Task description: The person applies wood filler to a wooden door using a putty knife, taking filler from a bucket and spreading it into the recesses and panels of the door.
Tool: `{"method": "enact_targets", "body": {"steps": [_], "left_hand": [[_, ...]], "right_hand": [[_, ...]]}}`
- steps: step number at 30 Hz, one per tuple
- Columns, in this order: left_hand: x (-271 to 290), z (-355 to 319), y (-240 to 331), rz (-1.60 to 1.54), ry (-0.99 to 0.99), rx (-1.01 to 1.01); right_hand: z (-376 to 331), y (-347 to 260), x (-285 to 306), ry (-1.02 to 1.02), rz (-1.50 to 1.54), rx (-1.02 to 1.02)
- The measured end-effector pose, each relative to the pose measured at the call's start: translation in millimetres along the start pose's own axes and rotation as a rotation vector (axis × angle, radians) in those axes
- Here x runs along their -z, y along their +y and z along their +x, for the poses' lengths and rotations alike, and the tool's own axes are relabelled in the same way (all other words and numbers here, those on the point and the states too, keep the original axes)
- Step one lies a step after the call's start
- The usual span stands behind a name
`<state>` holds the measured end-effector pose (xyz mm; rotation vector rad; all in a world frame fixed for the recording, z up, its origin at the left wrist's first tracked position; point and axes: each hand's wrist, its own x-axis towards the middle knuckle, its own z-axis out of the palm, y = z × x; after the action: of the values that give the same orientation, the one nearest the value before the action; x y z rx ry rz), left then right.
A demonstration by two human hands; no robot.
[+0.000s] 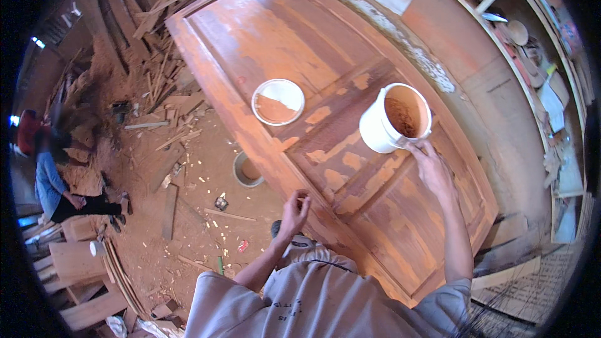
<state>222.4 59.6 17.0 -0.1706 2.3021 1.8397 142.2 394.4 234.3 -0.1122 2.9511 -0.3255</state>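
Note:
A large reddish-brown panelled wooden door [250, 31] lies in front of me, patched with orange-brown filler. On its right half is a white plastic bucket [375, 126] with brown paste inside. My right hand [431, 166] grips the near rim of this bucket; whether its base rests on the door or is slightly raised, I cannot tell. Farther left on the door lies a round white lid [294, 92], partly covered with orange-brown paste. My left hand [293, 214] is beside the door's near left edge with its fingers curled closed; what they hold, if anything, is hidden.
A grey bucket [245, 170] stands on the dusty floor under the door's left edge. Wood offcuts [178, 103] and shavings litter the floor. At far left a person [50, 178] sits. Cluttered shelves [532, 56] line the right wall.

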Motion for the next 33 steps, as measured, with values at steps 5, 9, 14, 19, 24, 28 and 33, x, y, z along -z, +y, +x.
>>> {"method": "enact_targets", "body": {"steps": [5, 9, 14, 19, 24, 28, 33], "left_hand": [[-2, 8, 2, -0.037, 0.028, 0.002], [-5, 9, 3, -0.078, 0.046, -0.001], [-6, 7, 4, -0.076, 0.036, 0.007], [-10, 3, -7, -0.101, 0.066, -0.014], [-12, 0, -7, -0.114, 0.072, 0.0], [-8, 4, 1, -0.086, 0.046, 0.004], [-3, 6, 9, -0.128, 0.068, 0.015]], "right_hand": [[-8, 40, -18, 0.231, 0.26, 0.242], [4, 52, -39, 0.212, 0.746, -0.264], [2, 31, -54, 0.384, 0.072, -0.071], [-20, 11, -59, 0.204, -0.063, -0.093], [-34, 35, -23, 0.258, 0.23, 0.117], [-15, 48, 2, 0.266, 0.102, -0.036], [8, 62, -9, 0.254, -0.177, 0.049]]}}
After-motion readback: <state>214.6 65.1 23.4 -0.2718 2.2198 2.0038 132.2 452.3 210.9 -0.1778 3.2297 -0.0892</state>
